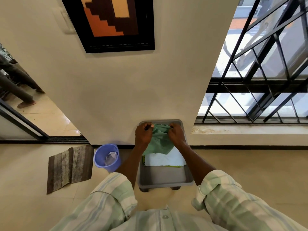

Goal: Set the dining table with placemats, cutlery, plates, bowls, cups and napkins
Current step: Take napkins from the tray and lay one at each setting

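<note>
A green cloth napkin hangs between my two hands above a grey tray. My left hand pinches its top left corner and my right hand pinches its top right corner. Under the cloth a folded white napkin lies in the tray on top of a yellow-green one, of which only the edges show.
The tray stands on a low stool against a cream wall. A blue waste bin with crumpled paper is to its left, a brown striped mat further left. A barred window is at the right, an open doorway with a person's legs at the far left.
</note>
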{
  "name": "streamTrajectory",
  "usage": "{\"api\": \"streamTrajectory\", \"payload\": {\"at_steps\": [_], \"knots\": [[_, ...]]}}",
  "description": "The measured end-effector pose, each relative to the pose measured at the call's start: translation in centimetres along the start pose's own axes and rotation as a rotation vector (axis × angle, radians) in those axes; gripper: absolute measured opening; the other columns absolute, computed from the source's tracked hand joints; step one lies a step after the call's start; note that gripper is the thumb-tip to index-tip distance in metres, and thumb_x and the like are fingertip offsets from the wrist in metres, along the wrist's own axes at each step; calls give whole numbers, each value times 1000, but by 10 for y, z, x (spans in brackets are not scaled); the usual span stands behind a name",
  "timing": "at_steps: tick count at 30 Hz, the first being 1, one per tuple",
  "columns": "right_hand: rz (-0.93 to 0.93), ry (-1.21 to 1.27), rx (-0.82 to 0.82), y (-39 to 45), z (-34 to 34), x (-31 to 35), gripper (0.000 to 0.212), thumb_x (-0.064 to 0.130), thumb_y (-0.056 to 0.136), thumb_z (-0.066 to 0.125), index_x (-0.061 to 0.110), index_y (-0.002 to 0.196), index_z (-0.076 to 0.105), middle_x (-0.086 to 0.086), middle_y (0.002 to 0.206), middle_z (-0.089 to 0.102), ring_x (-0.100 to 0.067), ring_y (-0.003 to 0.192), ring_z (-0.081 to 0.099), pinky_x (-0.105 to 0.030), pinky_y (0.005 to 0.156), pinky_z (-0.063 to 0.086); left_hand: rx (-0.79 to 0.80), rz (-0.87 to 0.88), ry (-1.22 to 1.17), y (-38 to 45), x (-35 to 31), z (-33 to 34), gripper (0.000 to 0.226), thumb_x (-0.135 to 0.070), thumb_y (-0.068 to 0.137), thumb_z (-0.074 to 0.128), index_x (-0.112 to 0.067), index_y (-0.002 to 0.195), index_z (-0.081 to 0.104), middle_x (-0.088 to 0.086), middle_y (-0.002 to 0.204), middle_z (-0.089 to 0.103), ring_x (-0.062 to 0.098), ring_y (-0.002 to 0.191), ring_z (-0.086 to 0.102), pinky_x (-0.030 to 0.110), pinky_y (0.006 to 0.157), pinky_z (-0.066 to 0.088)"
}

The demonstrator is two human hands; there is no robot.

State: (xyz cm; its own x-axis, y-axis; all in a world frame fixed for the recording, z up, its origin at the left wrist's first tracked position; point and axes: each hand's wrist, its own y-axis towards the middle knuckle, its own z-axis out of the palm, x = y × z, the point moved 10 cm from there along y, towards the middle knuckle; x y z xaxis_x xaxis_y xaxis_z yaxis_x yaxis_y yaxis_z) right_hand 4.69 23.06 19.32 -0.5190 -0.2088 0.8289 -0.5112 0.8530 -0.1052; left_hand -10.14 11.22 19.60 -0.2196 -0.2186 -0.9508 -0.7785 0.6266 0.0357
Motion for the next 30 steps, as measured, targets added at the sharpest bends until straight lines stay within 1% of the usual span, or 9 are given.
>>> {"api": "streamTrajectory", "payload": {"at_steps": [4, 8, 11, 14, 18, 21, 23, 26, 30], "knots": [[14, -217, 193, 7, 8, -5, 8, 7, 83, 61, 5, 90, 64, -9, 80, 61, -22, 75, 58, -30, 63, 46, -84, -47, 34, 4, 10, -14, 13, -14, 92, 60, -7, 96, 71, 5, 91, 69, 16, 83, 60, 22, 74, 41], [48, -411, 196, 10, -8, -3, 20, 19, 86, 64, 3, 98, 65, -9, 86, 63, -23, 76, 57, -26, 62, 40, -111, -74, 59, 5, 18, -17, 14, -15, 93, 58, -7, 95, 70, 5, 89, 67, 17, 83, 59, 25, 73, 41], [143, -307, 242, 18, -11, -6, 23, 9, 86, 61, -2, 106, 65, -13, 89, 66, -26, 76, 61, -29, 66, 50, -117, -77, 63, 6, 19, -15, 13, -15, 94, 57, -8, 93, 68, 4, 88, 66, 17, 80, 58, 26, 72, 41], [263, -143, 337, 18, -13, -11, 27, 4, 85, 64, -1, 111, 65, -2, 73, 60, -14, 62, 57, -23, 63, 50, -119, -80, 53, 7, 20, -15, 14, -13, 95, 55, -8, 93, 68, 5, 89, 65, 16, 81, 56, 27, 72, 41], [335, 49, 255, 24, -27, -16, 22, -2, 87, 59, -3, 107, 67, -3, 74, 63, -12, 61, 60, -16, 53, 50, -124, -89, 65, 10, 27, -18, 14, -13, 94, 57, -8, 96, 69, 9, 93, 67, 21, 86, 59, 30, 76, 44], [207, -208, 83, 32, -45, -9, 13, 5, 85, 57, 1, 87, 69, -6, 77, 66, -23, 76, 68, -26, 65, 53, -103, -80, 50, 10, 24, -11, 14, -14, 94, 59, -5, 99, 68, 10, 97, 66, 22, 90, 59, 30, 80, 44], [146, -276, -33, 29, -52, -5, 13, 8, 83, 56, 1, 87, 66, -10, 81, 69, -28, 79, 68, -33, 71, 55, -106, -56, 40, 9, 17, -9, 15, -14, 94, 59, -4, 100, 67, 9, 96, 65, 19, 89, 58, 24, 78, 40], [110, -323, -117, 21, -58, -1, 10, 8, 86, 55, 3, 92, 61, -12, 88, 65, -28, 80, 63, -33, 67, 49, -105, -39, 7, 9, 13, -7, 16, -16, 94, 61, -4, 101, 68, 10, 98, 67, 20, 90, 59, 26, 80, 43], [-18, -423, -155, 19, -56, 17, 8, 6, 84, 52, 10, 85, 59, -6, 81, 64, -24, 72, 60, -34, 66, 53, -122, -31, 4, 8, 11, -8, 15, -15, 93, 61, -3, 100, 67, 12, 98, 66, 21, 91, 59, 27, 81, 45]]}}
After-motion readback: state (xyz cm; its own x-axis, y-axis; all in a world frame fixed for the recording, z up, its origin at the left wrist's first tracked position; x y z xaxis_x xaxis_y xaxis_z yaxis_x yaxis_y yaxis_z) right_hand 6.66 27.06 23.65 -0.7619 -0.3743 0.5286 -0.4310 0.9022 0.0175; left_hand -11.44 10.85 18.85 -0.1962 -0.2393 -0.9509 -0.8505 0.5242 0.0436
